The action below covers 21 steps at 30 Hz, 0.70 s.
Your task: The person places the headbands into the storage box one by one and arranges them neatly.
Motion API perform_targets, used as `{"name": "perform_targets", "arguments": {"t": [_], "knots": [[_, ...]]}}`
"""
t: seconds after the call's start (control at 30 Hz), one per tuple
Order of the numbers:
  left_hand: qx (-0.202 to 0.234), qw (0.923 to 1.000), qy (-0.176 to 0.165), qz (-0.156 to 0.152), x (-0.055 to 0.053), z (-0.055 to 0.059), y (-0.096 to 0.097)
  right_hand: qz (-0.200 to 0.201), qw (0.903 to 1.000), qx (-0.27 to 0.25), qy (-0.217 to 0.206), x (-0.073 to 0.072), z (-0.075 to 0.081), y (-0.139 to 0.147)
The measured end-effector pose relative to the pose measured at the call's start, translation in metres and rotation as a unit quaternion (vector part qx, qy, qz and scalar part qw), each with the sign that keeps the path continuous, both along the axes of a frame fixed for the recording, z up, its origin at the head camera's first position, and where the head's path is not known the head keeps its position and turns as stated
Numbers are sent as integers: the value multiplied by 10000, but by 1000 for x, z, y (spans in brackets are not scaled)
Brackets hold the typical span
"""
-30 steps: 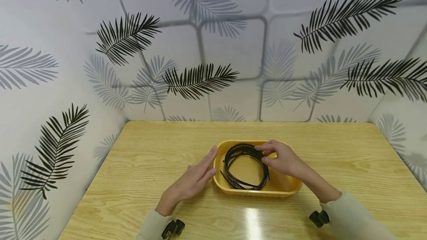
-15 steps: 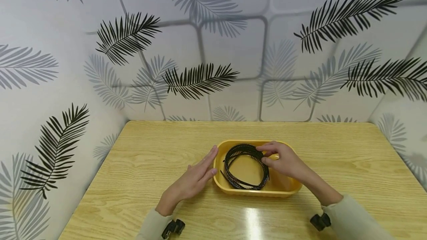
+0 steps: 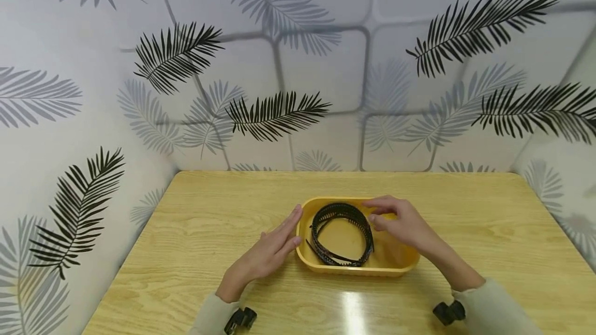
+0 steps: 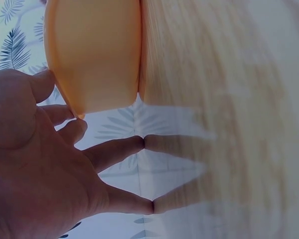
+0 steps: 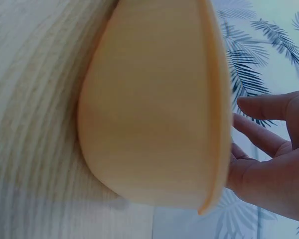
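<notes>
Black toothed bands point(image 3: 342, 211), curved into a ring with a thin loose end at the left, lie in the left and middle part of a yellow oblong tray point(image 3: 358, 270). My left hand point(image 3: 265, 252) rests against the tray's left end, fingers stretched out. In the left wrist view its thumb is at the rim and two fingertips point(image 4: 134, 143) meet the table. My right hand point(image 3: 402, 224) hovers over the tray's right half, its thumb and index finger apart beside the bands, nothing between them. The right wrist view shows that hand point(image 5: 269, 149) behind the tray's rim point(image 5: 217, 124).
The tray stands on a wood-grain table point(image 3: 223, 195) with a glossy surface. Behind and to the left rise walls point(image 3: 326, 76) with a leaf print. A small black device point(image 3: 449, 313) sits at the right cuff, another point(image 3: 239, 319) at the left.
My right hand has drawn slightly right, off the bands, and its fingers have spread from them. The left hand stays at the tray's end. The head view has shifted a little.
</notes>
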<state>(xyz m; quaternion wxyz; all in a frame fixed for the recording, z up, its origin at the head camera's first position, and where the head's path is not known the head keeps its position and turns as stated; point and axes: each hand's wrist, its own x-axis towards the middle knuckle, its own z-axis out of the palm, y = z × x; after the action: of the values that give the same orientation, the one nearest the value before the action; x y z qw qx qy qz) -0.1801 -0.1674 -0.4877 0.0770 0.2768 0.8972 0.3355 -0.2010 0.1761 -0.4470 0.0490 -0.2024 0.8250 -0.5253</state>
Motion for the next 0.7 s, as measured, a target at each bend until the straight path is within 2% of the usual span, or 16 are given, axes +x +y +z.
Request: {"name": "perform_targets", "arguments": {"t": [0.17, 0.37, 0.53, 0.7], "knots": [[-27, 10000, -23, -8, -2, 0, -1, -129, 9993, -351, 33, 5, 11, 11], [31, 10000, -53, -77, -4, 2, 0, -518, 9977, -368, 230, 16, 19, 31], [41, 9999, -127, -98, -3, 0, -2, -809, 9950, -284, 513, 26, 15, 47], [175, 9996, -162, -134, -4, 1, -7, -1028, 9920, -228, 697, 30, 7, 64]]}}
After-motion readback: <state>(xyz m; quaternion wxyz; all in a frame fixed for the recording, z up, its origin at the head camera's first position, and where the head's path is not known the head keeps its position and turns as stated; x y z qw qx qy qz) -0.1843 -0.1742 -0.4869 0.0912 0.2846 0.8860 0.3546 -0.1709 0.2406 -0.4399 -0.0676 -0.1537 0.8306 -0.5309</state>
